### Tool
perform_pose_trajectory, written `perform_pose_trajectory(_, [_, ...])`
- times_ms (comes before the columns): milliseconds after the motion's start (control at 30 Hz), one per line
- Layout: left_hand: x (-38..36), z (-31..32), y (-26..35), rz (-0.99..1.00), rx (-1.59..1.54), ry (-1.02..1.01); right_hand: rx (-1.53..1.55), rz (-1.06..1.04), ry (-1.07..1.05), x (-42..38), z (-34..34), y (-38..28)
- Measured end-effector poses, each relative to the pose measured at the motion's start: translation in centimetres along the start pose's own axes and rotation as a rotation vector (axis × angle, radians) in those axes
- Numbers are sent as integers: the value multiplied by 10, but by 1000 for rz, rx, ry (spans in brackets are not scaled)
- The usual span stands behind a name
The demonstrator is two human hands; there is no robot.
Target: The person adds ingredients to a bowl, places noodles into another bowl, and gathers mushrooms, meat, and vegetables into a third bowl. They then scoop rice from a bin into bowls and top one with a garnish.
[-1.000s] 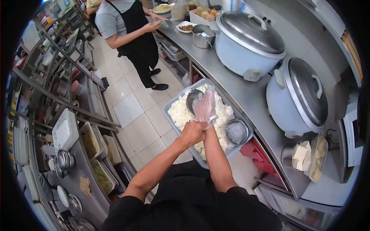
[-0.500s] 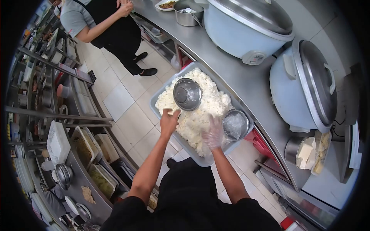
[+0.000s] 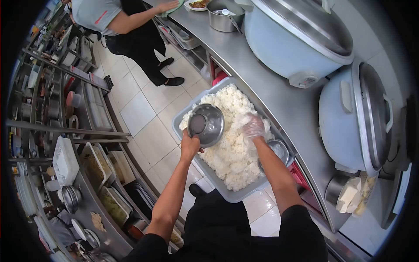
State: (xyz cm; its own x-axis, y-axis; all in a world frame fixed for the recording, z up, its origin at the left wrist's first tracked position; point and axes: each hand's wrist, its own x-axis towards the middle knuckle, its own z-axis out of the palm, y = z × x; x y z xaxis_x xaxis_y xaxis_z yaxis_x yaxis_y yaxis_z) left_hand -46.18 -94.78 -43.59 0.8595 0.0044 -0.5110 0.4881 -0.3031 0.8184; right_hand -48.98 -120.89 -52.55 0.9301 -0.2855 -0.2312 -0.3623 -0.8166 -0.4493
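Kitchen shot; the person's left hand (image 3: 190,145) is closed on the rim of a metal bowl (image 3: 211,131), fingers bent round its near side, and the bowl sits over the left corner of a grey tub (image 3: 231,196); the tub is loaded with white rice (image 3: 235,159), heaped nearly edge to edge. The right hand (image 3: 254,127) has a clear plastic glove on and is down at the rice by the tub's right long edge, fingers partly curled; the tips are hidden, so can't tell if it's got any rice in its grip. There's a second bowl (image 3: 279,149) by the tub's right corner, partly behind the right forearm, with some clear plastic in it.

Alongside the tub runs a steel counter (image 3: 279,105); two big rice cookers (image 3: 279,48) stand on it, lids on; a metal pot (image 3: 223,19) sits near its front edge, further along; past that a co-worker's hand (image 3: 168,6) is on a green cloth (image 3: 176,7).
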Motion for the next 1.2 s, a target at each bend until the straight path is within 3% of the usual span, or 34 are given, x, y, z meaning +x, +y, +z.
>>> perform_pose_trajectory(100, [-10,9,6,38,10,-98,594,45,130,-27,-57,-54])
perform_pose_trajectory(167, [-14,21,4,50,-14,-115,670,15,170,-40,-60,-91])
perform_pose_trajectory(233, [-11,32,5,-17,-103,-234,422,20,-79,-49,-65,-119])
perform_pose_trajectory(267, [-12,33,7,-14,-170,-253,420,19,-79,-54,-72,-122])
perform_pose_trajectory(333, [-14,21,5,-51,-233,-282,507,-257,-12,-69,-79,-127])
perform_pose_trajectory(400, [-10,4,-6,-141,-295,-277,436,-131,5,-87,-80,-104])
perform_pose_trajectory(467, [-8,-17,-18,-128,-326,-253,353,-34,-45,-109,-36,-74])
perform_pose_trajectory(533, [-11,-28,-24,-140,-343,-222,341,-66,-132,-142,7,-65])
perform_pose_trajectory(600, [-17,-46,-29,-145,-369,-121,-385,-169,-210,-158,10,-106])
perform_pose_trajectory(700, [-31,-60,-32,-131,-342,-63,-519,-280,-335,-127,48,-92])
perform_pose_trajectory(733, [-36,-63,-35,-133,-360,-53,-383,-258,-293,-122,61,-81])
perform_pose_trajectory(833, [-45,-66,-46,-165,-377,-45,-370,-146,-349,-112,97,-61])
perform_pose_trajectory(900, [-40,-68,-73,-242,-321,-202,-464,-291,-142,-99,123,-15])
perform_pose_trajectory(933, [-39,-66,-84,-188,-221,-162,-335,-582,298,-104,129,-5])
perform_pose_trajectory(967, [-36,-59,-100,-93,-24,-103,-120,-501,13,-84,145,10])
perform_pose_trajectory(1000, [-31,-51,-117,-43,152,-58,262,-800,-63,-97,69,-44])
perform_pose_trajectory(1033, [-20,-39,-138,-58,252,-22,85,-793,2,-97,83,-21])
perform_pose_trajectory(1067, [-45,-49,-101,7,95,22,57,-745,22,-96,82,5])
perform_pose_trajectory(1133, [-65,-43,-84,-47,-223,55,115,-566,163,-97,62,45])
perform_pose_trajectory(1200, [-75,-46,-67,-111,-352,9,155,-547,270,-71,48,52])
